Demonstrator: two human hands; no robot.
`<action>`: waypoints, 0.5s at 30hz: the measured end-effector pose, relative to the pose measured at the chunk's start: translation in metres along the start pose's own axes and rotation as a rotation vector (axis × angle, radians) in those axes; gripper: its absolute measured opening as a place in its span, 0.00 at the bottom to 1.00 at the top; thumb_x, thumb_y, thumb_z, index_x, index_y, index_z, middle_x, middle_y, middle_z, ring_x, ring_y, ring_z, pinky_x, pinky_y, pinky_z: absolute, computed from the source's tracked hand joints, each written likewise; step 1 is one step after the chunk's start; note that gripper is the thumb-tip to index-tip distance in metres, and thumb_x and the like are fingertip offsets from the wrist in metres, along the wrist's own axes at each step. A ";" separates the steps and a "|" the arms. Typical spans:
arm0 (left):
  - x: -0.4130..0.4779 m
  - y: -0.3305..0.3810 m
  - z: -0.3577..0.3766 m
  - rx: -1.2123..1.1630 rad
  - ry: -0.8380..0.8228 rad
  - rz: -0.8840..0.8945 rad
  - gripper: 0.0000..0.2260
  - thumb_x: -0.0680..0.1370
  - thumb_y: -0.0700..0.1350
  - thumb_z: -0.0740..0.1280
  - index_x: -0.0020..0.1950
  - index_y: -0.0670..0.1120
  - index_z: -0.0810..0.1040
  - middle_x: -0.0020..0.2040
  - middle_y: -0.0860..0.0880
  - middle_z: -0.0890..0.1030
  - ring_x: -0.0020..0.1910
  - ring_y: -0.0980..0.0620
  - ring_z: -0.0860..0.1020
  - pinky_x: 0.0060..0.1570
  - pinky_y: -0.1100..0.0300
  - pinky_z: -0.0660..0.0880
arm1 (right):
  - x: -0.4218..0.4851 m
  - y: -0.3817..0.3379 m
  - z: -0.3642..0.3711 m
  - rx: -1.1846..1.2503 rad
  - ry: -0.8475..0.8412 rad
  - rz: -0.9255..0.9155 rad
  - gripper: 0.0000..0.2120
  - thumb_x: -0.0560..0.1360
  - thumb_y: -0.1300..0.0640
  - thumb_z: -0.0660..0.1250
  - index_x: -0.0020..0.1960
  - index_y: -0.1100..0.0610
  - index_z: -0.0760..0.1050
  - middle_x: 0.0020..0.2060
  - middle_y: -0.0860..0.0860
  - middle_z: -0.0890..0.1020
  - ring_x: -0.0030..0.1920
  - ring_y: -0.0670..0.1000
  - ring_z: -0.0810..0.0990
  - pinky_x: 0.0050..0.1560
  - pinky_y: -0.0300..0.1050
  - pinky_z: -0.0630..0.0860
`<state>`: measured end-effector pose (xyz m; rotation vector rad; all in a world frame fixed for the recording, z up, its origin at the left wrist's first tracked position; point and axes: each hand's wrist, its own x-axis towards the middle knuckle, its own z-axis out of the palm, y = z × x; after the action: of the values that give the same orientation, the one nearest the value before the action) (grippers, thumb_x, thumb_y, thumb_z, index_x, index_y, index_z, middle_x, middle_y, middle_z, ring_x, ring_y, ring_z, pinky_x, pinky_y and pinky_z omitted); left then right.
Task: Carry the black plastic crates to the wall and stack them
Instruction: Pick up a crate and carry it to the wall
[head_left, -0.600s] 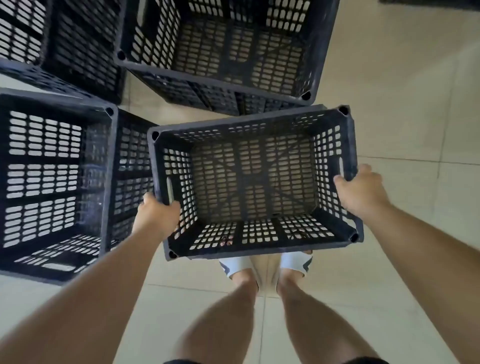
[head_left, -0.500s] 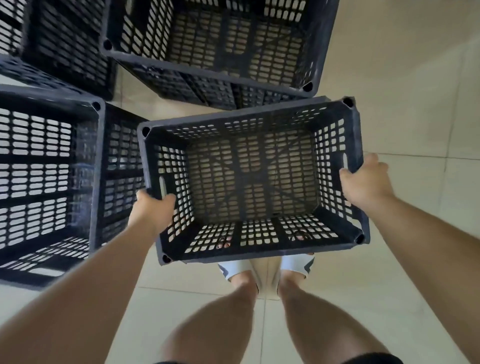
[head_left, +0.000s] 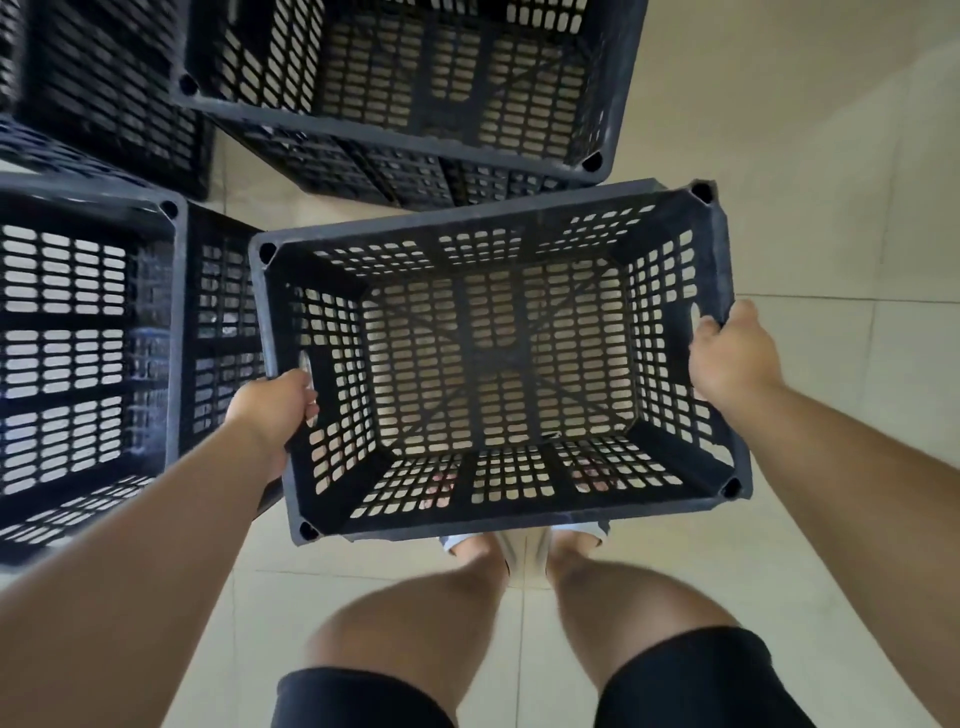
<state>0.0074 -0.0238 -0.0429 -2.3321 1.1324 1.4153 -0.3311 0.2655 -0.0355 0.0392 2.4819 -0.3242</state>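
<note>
Clearance is the main worry. The carried crate (head_left: 498, 358) hangs in the middle of the frame, off the tiled floor (head_left: 831, 171) and above the person's feet (head_left: 524, 556). Its far rim sits close to the near corner of the crate at the top of the frame (head_left: 395, 122), and its left side overlaps the crate at the left edge (head_left: 88, 189) in the view. The left hand (head_left: 275, 405) grips the left short wall at the handle slot, and the right hand (head_left: 727, 353) is curled over the right wall's rim beside its slot. A swing forward or leftward would likely knock a corner against one of those standing crates, jarring the grip or shoving them out of line. The load sits skewed to its neighbours, so set down like this it could land crooked and miss the corner sockets of whatever lies below. Its lattice hides most of the feet, so a stumble while turning is a fair risk. Where the wall lies I cannot tell for sure; the pale band in the upper right may be it.
</note>
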 end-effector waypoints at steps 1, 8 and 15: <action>-0.012 0.003 -0.006 0.003 -0.011 0.001 0.13 0.75 0.49 0.68 0.56 0.44 0.83 0.40 0.50 0.84 0.39 0.50 0.81 0.47 0.50 0.79 | -0.009 0.002 -0.012 0.002 0.004 0.008 0.07 0.84 0.51 0.52 0.55 0.54 0.63 0.44 0.54 0.75 0.39 0.57 0.75 0.41 0.52 0.69; -0.115 0.025 -0.062 0.013 -0.056 0.059 0.08 0.76 0.48 0.68 0.47 0.44 0.83 0.37 0.49 0.82 0.35 0.50 0.78 0.43 0.56 0.74 | -0.087 -0.002 -0.118 0.009 0.033 0.048 0.08 0.84 0.51 0.53 0.55 0.55 0.65 0.39 0.52 0.73 0.35 0.52 0.72 0.37 0.50 0.69; -0.231 0.059 -0.141 0.005 -0.071 0.129 0.08 0.76 0.47 0.67 0.40 0.45 0.81 0.32 0.49 0.82 0.31 0.51 0.79 0.35 0.57 0.75 | -0.172 -0.033 -0.228 0.031 0.070 0.043 0.14 0.83 0.51 0.52 0.62 0.58 0.68 0.46 0.56 0.76 0.42 0.58 0.77 0.41 0.53 0.74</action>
<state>0.0037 -0.0189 0.2338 -2.2220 1.2844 1.5229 -0.3306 0.2967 0.2507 0.1190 2.5415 -0.3482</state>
